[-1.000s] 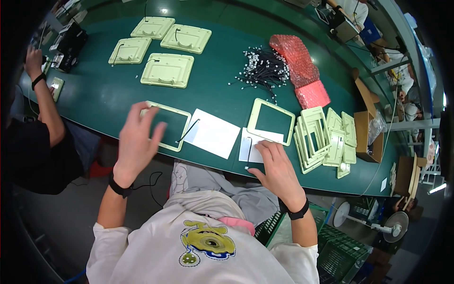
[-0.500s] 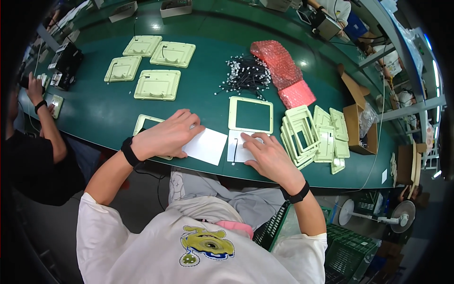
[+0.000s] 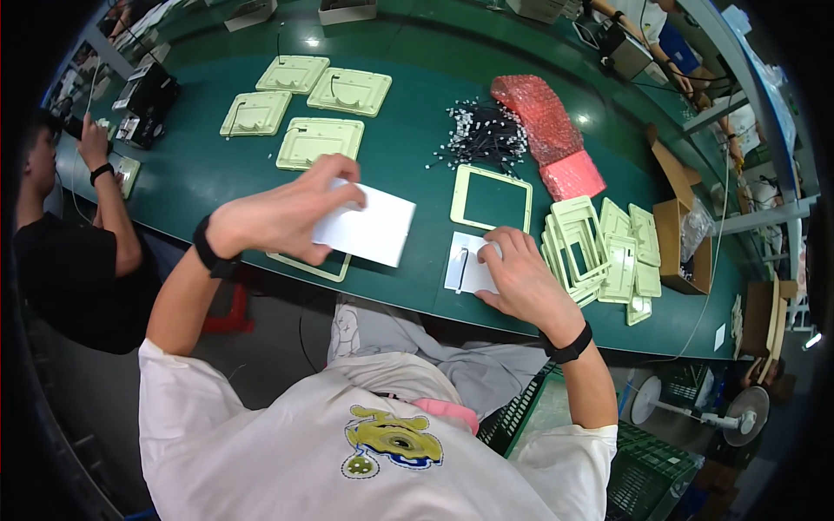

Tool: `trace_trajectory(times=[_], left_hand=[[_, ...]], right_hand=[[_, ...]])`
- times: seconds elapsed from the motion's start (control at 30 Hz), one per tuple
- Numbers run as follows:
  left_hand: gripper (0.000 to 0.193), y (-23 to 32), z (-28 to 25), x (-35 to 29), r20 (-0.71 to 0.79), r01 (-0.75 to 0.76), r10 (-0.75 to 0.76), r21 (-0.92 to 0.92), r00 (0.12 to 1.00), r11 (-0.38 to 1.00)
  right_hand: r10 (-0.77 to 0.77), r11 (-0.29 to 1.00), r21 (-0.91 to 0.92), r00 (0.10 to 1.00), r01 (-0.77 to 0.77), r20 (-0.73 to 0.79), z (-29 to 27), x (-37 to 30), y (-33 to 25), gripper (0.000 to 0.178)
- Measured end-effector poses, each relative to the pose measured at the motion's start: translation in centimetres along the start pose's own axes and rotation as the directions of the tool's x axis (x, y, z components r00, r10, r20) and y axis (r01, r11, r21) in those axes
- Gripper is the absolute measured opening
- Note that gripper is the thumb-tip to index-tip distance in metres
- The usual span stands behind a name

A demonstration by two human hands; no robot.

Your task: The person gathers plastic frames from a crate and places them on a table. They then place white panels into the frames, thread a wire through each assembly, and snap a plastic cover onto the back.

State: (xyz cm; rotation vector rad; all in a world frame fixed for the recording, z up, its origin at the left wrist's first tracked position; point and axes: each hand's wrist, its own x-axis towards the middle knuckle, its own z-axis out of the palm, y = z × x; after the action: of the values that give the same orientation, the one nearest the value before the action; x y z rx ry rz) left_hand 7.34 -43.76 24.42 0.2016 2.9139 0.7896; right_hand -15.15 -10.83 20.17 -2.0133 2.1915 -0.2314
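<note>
My left hand grips a white rectangular panel by its left edge, thumb below and fingers above, with the panel tilted over the table. Below that hand, a pale green frame shows only its lower right part. My right hand rests its fingers and thumb on the right side of a smaller-looking white panel lying at the table's front; a short black cable lies along its left part. Just beyond sits a pale green empty frame.
Pale green back covers with black cables lie at the far left. A heap of black cables lies beside red bubble wrap. Stacked frames, more covers and a cardboard box stand right. A co-worker sits left.
My left hand has raised the white panel off the table and tilted it. My right hand stays at the other panel, its fingers now nearer that panel's right edge. The view has shifted slightly.
</note>
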Motion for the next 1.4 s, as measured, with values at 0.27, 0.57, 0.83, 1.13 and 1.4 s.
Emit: trace_trajectory(times=[0.27, 0.57, 0.83, 1.13, 1.4], left_hand=[[0.07, -3.3, 2.1, -7.4, 0.015, 0.154, -0.154, -0.031, 0.988, 0.988], [0.069, -4.3, 3.0, -6.9, -0.003, 0.14, -0.14, -0.049, 0.99, 0.989], [0.072, -5.1, 4.1, -7.1, 0.0, 0.117, -0.117, -0.037, 0.993, 0.992], [0.076, -2.1, 5.6, -5.5, -0.046, 0.103, -0.101, 0.027, 0.994, 0.994], [0.073, -0.1, 8.1, -1.9, -0.075, 0.048, -0.044, 0.047, 0.996, 0.998]], right_hand=[[0.048, 0.999, -0.019, 0.995, -0.05, -0.086, -3.0, 2.6, 1.2, 0.062], [0.073, 0.994, -0.083, 0.993, -0.066, 0.088, -2.2, 8.0, 6.0, 0.059], [0.078, 0.997, -0.002, 0.996, -0.078, 0.036, -1.0, 7.6, 5.9, 0.064], [0.057, 0.995, -0.08, 0.998, -0.058, -0.015, 0.0, 5.9, 4.3, 0.066], [0.139, 0.986, -0.095, 0.99, -0.135, 0.031, 0.0, 4.5, 0.8, 0.068]])
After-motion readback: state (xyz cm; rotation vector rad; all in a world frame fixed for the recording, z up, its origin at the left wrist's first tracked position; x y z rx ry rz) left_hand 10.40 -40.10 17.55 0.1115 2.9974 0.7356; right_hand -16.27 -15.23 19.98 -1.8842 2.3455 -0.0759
